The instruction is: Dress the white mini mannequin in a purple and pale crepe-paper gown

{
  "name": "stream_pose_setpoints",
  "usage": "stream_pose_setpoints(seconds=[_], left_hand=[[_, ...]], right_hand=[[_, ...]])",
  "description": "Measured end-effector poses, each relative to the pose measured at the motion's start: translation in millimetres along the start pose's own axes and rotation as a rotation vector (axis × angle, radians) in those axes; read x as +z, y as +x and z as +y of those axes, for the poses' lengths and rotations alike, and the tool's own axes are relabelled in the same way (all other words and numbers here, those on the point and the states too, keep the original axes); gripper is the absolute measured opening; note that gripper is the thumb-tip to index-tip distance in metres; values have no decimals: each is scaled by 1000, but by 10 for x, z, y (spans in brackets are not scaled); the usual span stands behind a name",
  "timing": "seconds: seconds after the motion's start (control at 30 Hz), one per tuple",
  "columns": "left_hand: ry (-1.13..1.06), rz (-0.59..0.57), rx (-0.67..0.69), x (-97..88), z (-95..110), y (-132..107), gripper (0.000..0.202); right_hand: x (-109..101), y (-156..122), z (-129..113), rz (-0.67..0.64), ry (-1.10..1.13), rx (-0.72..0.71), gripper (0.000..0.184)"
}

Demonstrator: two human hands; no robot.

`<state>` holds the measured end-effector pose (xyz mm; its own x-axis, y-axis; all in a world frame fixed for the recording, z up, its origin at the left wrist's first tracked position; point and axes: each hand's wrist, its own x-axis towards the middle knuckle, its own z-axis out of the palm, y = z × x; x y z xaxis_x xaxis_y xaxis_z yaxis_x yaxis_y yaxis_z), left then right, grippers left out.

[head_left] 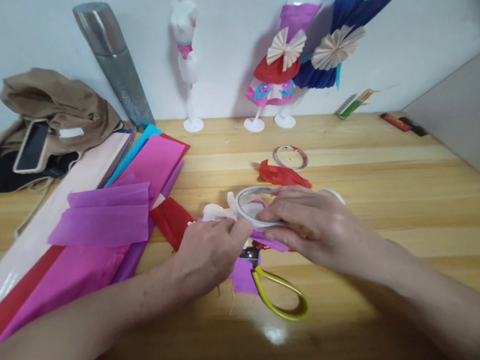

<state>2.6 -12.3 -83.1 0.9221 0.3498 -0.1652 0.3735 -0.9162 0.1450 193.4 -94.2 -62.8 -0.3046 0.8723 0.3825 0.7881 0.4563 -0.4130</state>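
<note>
My right hand (pixel 311 218) grips a white roll of tape (pixel 243 212) by its far side, fingers partly inside the ring. My left hand (pixel 213 250) is closed, thumb and fingers pinched together at the roll's near left edge; what lies between them is hidden. Beneath both hands are a pale pink paper piece (pixel 215 211) and purple paper scraps (pixel 246 281). Scissors with yellow handles (pixel 284 312) rest on the table just below, their blades mostly covered. A red paper piece (pixel 173 223) lies left of my left hand, and a red scrap (pixel 284 175) beyond my right.
Layered coloured paper (pixel 104 266) covers the left side. Behind it stand a flask (pixel 121 72) and a brown cloth bag (pixel 54 101) with a phone (pixel 32 146). A bare mannequin (pixel 186 43) and dressed ones (pixel 285 57) line the wall. Another tape roll (pixel 303 156) lies nearer.
</note>
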Motion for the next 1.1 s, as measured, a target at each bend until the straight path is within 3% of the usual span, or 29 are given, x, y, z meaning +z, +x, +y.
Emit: stream_pose_setpoints(seconds=[0.23,0.47,0.6,0.7,0.8,0.9,1.0,1.1], left_hand=[[-39,67,7,11,-20,12,23],[51,84,77,35,4,-6,22],[122,195,141,95,28,-29,24],[139,206,139,116,22,-32,22],[128,157,121,103,7,-26,22],[109,164,116,90,7,-23,22],[89,134,101,75,16,-23,20],[66,81,83,50,15,-21,21]], right_hand=[[28,-86,86,78,139,6,11],[91,-156,276,43,286,-88,22],[136,-266,308,27,339,-57,38],[103,-393,248,118,334,-15,47],[43,-537,77,234,368,42,31],[66,-668,-155,28,341,-18,26],[190,-794,-325,-54,3,109,32],[275,-909,-406,-90,-110,232,28]])
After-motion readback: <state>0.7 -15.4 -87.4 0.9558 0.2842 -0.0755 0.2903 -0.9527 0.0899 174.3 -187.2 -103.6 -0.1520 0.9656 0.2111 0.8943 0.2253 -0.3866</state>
